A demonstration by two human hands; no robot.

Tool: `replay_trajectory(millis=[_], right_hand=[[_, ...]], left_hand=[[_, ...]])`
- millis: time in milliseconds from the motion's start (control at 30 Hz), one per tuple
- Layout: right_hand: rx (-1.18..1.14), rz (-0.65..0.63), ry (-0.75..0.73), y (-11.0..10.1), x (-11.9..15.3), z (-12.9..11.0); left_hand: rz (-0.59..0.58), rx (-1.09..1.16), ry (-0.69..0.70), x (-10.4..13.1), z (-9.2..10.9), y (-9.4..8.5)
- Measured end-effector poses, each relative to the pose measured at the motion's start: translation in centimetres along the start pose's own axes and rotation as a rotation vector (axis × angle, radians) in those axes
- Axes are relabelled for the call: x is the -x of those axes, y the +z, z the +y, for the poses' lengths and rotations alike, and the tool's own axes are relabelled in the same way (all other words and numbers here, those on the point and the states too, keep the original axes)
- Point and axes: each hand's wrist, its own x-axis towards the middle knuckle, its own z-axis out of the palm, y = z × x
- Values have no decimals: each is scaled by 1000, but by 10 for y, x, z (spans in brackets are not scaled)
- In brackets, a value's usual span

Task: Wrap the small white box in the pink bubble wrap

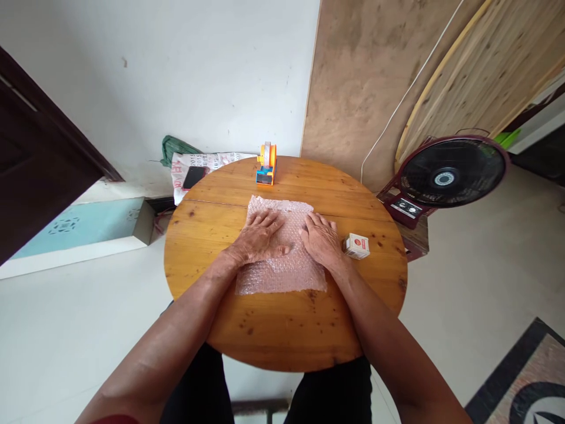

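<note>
A sheet of pinkish, clear bubble wrap [282,277] lies flat in the middle of a round wooden table [282,330]. On its left part my left hand [258,238] rests palm down, fingers spread and thumb pointing right. My right hand [323,238] lies over the sheet's right edge, fingers stretched forward. Neither hand grips anything. Just right of my right hand stands a small white box [356,246] with red print, apart from the sheet. Beyond the sheet, near the far edge, is an orange and blue tape dispenser [267,164] with a roll in it.
A dark red fan [450,174] stands beyond the table's right side. At the back left, a printed white sack [216,159] and a dark phone-like object [194,176] sit by the edge, with a green bag [176,148] behind. A white wall [212,70] rises behind the table.
</note>
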Motion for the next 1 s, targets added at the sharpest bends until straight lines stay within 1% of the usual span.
replay_trajectory(millis=[200,433,767,900,1000], right_hand=[[-27,-13,18,0,-3,0],[-32,-12,14,2,-6,1],[-53,-3,8,3,-6,2],[-54,-7,16,1,-5,1],[-50,-8,22,1,-5,1]], left_hand=[[25,-20,-23,0,-1,2],[6,-18,-43,-2,-2,3],[-7,-39,-38,-1,-3,1],[-2,-37,-30,-2,-5,3],[13,-21,-31,-2,-4,1]])
